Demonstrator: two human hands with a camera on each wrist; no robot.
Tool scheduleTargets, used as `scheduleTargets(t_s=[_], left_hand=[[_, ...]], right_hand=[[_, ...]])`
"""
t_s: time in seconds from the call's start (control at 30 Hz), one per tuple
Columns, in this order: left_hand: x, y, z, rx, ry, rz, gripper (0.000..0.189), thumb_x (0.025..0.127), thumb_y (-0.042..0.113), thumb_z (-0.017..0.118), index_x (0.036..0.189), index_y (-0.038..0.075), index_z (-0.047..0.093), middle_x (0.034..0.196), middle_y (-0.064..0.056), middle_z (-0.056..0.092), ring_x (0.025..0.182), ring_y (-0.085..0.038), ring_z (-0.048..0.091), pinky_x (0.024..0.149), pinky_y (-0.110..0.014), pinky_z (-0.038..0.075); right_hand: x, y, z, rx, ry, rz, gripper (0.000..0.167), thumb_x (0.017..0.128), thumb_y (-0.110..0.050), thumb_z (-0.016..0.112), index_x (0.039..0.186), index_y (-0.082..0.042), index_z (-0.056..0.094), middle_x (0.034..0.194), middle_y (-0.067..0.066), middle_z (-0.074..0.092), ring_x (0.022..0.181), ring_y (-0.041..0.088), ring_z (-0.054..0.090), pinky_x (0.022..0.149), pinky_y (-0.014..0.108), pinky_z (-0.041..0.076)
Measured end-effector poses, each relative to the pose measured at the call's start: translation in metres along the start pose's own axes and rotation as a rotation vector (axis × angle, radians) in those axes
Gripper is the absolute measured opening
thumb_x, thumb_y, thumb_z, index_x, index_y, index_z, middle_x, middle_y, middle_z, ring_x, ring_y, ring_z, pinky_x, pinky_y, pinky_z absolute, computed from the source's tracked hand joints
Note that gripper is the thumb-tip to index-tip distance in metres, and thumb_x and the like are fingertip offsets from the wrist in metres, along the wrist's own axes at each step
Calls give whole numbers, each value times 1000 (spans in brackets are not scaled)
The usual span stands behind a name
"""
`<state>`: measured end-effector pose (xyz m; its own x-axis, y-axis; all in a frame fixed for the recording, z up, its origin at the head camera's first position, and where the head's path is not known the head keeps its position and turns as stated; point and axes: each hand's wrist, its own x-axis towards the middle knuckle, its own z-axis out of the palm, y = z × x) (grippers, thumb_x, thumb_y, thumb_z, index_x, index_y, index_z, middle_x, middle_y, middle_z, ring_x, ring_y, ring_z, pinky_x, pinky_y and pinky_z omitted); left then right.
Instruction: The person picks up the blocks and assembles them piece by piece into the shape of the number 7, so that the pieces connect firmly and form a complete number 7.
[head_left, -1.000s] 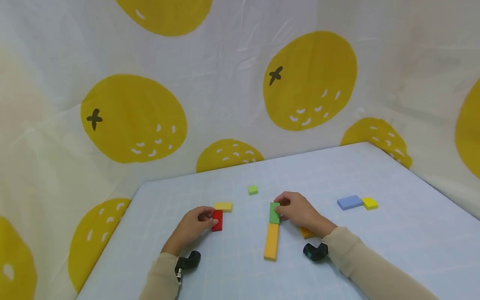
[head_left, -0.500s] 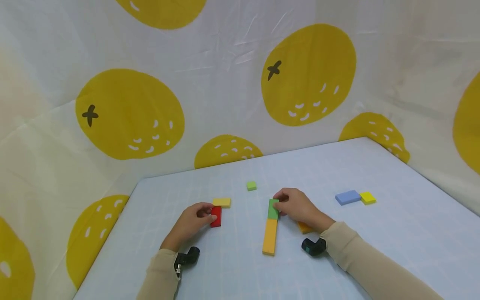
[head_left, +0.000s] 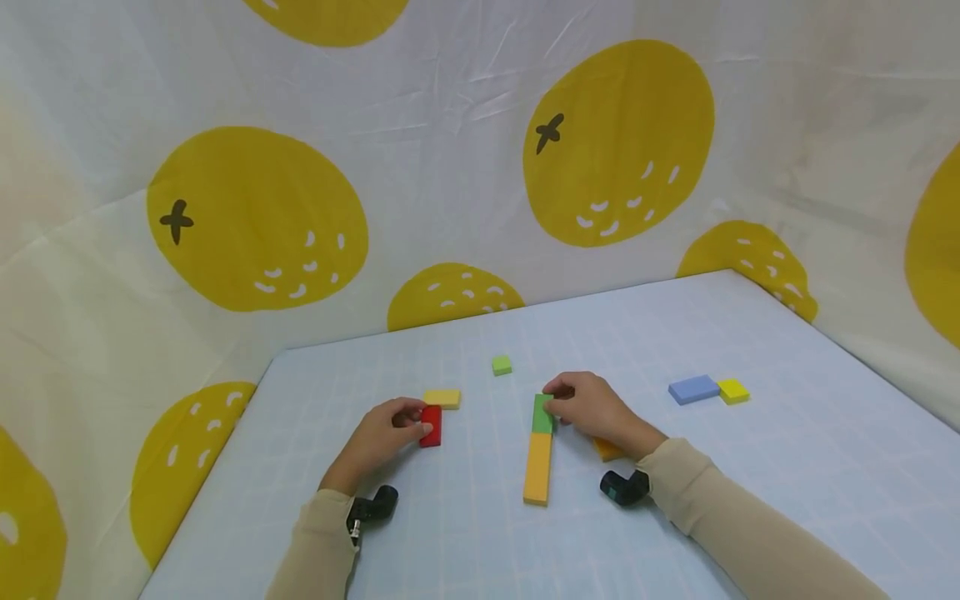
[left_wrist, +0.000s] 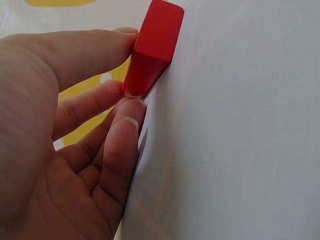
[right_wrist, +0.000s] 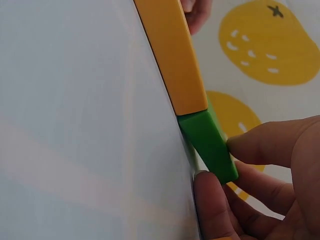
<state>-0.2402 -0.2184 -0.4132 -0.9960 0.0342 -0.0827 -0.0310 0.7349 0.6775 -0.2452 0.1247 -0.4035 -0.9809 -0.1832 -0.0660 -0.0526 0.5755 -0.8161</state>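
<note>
Landmark: the long orange rectangular block (head_left: pixel 537 468), smooth-faced, lying flat on the pale blue, faintly checked desk (head_left: pixel 450 542), its length running away from the person. A shorter green rectangular block (head_left: pixel 542 412) meets its far end; the right wrist view shows it tilted, outer end raised off the desk, inner end against the orange. Right hand (head_left: pixel 592 410) just right of that far end, grasping the green block between thumb and fingers. Left hand (head_left: pixel 382 433) well left of the landmark, pinching a red rectangular block (head_left: pixel 431 426) roughly level with the landmark's far end. Pale yellow rectangular block (head_left: pixel 442 399) just beyond the red one, also left of the landmark; cannot tell whether the two touch. Second orange block (head_left: pixel 607 450) to the landmark's right, partly hidden by the right wrist, full shape unreadable. Small lime-green square block (head_left: pixel 502 365) beyond the landmark, slightly left. Well right and farther off: blue rectangular block (head_left: pixel 693 389), a small bright yellow square block (head_left: pixel 733 391) touching its right end. Beige sleeve (head_left: pixel 742 517) and black wrist camera (head_left: pixel 625 487) to the landmark's right, a matching pair left. Beyond it, past the desk's far edge, a white sheet (head_left: pixel 450 192) printed with large yellow fruit.
</note>
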Motion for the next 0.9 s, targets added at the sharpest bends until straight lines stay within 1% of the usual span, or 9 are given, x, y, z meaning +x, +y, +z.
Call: scheduleTargets(t_s=[0.23, 0.4, 0.6, 0.77, 0.9], left_hand=[[1, 0, -1, -7, 3, -27, 45, 87, 31, 79, 129, 21, 64, 110, 2, 63, 101, -21, 56, 88, -37, 53], [1, 0, -1, -3, -6, -27, 47, 87, 32, 79, 130, 20, 63, 112, 1, 63, 102, -22, 56, 88, -38, 54], [1, 0, -1, -2, -8, -36, 45, 88, 31, 77, 130, 21, 63, 112, 1, 63, 102, -22, 56, 90, -39, 53], [3, 0, -1, 2, -4, -38, 46, 88, 32, 78, 130, 21, 63, 112, 0, 63, 103, -22, 56, 89, -38, 53], [3, 1, 0, 3, -2, -41, 47, 88, 33, 78, 130, 21, 63, 112, 0, 63, 103, -21, 57, 89, -37, 54]], right_hand=[[2, 0, 0, -7, 2, -12, 25, 94, -21, 70, 117, -10, 69, 107, 3, 66, 79, 17, 63, 75, 32, 56], [0, -1, -1, -25, -4, -11, 27, 94, -21, 70, 119, -10, 68, 107, 2, 66, 80, 16, 62, 77, 31, 55], [0, -3, -4, -23, -49, -26, 30, 93, -21, 71, 120, -10, 67, 105, 2, 65, 83, 18, 62, 77, 32, 55], [0, -3, -8, -53, -79, -36, 31, 91, -23, 73, 120, -13, 68, 106, 0, 65, 90, 19, 59, 81, 32, 54], [0, -1, -8, -57, -91, -49, 30, 91, -21, 74, 119, -13, 68, 106, 0, 65, 94, 20, 57, 83, 33, 53]])
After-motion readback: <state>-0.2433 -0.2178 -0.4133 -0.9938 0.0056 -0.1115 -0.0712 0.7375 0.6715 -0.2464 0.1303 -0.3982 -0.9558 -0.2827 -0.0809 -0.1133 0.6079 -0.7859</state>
